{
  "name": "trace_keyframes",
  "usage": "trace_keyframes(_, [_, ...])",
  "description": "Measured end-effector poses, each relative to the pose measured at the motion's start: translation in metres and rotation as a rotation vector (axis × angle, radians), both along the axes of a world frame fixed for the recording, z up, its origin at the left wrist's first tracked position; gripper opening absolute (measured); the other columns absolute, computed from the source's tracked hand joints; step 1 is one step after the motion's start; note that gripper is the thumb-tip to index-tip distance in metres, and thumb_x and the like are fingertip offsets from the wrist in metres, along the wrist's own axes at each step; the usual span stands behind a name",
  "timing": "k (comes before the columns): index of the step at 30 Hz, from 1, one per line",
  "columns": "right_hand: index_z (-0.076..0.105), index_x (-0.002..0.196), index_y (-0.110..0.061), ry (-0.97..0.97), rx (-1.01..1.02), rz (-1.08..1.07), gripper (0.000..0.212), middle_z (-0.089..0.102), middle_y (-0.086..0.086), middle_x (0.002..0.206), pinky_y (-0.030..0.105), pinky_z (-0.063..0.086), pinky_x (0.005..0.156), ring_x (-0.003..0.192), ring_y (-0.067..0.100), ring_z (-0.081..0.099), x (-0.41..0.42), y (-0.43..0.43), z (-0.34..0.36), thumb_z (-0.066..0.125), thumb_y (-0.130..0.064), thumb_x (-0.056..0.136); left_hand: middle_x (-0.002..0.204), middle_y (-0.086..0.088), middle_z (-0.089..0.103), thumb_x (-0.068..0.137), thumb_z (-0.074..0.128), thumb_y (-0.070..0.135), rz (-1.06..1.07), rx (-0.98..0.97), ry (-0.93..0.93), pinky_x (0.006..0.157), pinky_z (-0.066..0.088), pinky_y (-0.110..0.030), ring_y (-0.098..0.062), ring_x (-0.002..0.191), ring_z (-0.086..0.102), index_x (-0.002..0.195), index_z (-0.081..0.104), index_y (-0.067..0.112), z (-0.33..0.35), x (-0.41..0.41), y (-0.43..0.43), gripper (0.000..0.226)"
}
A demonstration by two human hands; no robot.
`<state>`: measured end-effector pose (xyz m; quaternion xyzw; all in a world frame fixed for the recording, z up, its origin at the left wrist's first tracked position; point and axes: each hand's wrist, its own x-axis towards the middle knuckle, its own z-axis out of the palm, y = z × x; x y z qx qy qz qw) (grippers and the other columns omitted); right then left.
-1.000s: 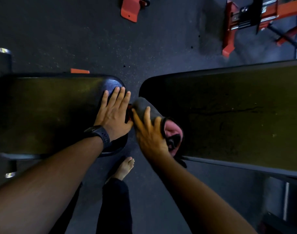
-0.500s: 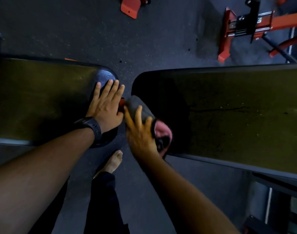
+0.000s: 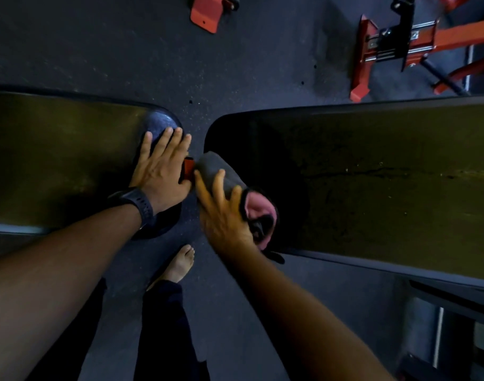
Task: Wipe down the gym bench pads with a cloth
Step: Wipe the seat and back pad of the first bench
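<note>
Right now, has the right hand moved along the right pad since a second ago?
No. The right hand and cloth sit at the same end of the right pad; only the camera shifted.

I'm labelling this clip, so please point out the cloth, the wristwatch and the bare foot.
cloth (image 3: 214, 166): head view, grey rolled end.
wristwatch (image 3: 139, 204): head view, black strap on the left wrist.
bare foot (image 3: 180, 266): head view, top of the foot.

Light is dim, with a blue cast on the floor (image 3: 263, 50). The right pad (image 3: 386, 174) has a dull yellowish sheen, and deep black shadow swallows its left end. Left of it, pale glare sits on the other pad (image 3: 161, 123) at its rounded tip. Below the right pad, the forearm (image 3: 304, 312) looks soft. The right pad's long edges bow with lens distortion.
</note>
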<state>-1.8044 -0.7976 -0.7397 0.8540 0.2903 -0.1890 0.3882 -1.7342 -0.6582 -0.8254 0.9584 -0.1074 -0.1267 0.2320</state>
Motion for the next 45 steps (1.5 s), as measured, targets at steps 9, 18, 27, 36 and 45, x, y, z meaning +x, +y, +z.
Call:
trace_keyframes(9, [0.027, 0.156, -0.028, -0.259, 0.130, -0.373, 0.068, -0.002, 0.008, 0.167, 0.065, 0.038, 0.099, 0.143, 0.051, 0.014, 0.048, -0.040, 0.070, 0.050, -0.033, 0.093, 0.164, -0.003, 0.017, 0.081, 0.031, 0.043, 0.065, -0.154, 0.061, 0.117, -0.016, -0.052, -0.018, 0.152, 0.011, 0.156, 0.021, 0.021, 0.010, 0.003, -0.023, 0.079])
trace_keyframes(18, [0.037, 0.153, -0.027, -0.088, 0.078, -0.050, 0.055, 0.009, 0.011, 0.166, 0.063, 0.031, 0.102, 0.144, 0.051, 0.020, 0.053, -0.018, 0.026, 0.031, -0.032, 0.098, 0.161, -0.009, 0.027, 0.090, 0.032, 0.034, 0.002, -0.099, 0.001, 0.115, -0.023, -0.039, -0.020, 0.150, 0.018, 0.155, 0.024, 0.010, -0.007, -0.001, -0.020, 0.070])
trace_keyframes(27, [0.029, 0.156, -0.025, -0.285, 0.077, -0.346, 0.069, -0.002, 0.012, 0.166, 0.065, 0.038, 0.098, 0.142, 0.051, 0.017, -0.004, -0.040, 0.071, 0.048, -0.029, 0.089, 0.165, -0.002, 0.014, 0.098, 0.043, 0.037, 0.075, -0.162, 0.141, 0.118, -0.015, -0.053, -0.017, 0.152, 0.009, 0.157, 0.013, 0.024, 0.010, 0.002, -0.038, 0.067])
trace_keyframes(36, [0.029, 0.156, -0.030, -0.243, 0.182, -0.270, 0.060, 0.007, 0.004, 0.167, 0.065, 0.039, 0.096, 0.143, 0.049, 0.022, 0.060, -0.049, 0.063, 0.042, -0.033, 0.097, 0.166, 0.001, -0.004, 0.105, 0.025, 0.038, 0.051, -0.193, 0.193, 0.120, -0.008, -0.047, -0.018, 0.153, 0.004, 0.157, -0.005, 0.026, 0.002, -0.004, -0.058, 0.061])
trace_keyframes(45, [0.038, 0.153, -0.017, -0.070, 0.106, -0.105, 0.060, 0.005, 0.015, 0.166, 0.058, 0.030, 0.096, 0.140, 0.048, 0.025, -0.045, -0.011, 0.020, 0.027, -0.024, 0.094, 0.165, -0.009, 0.001, 0.095, 0.019, 0.044, -0.069, -0.302, 0.125, 0.123, 0.000, -0.038, -0.021, 0.152, 0.008, 0.156, -0.002, 0.013, -0.018, 0.000, -0.040, 0.071])
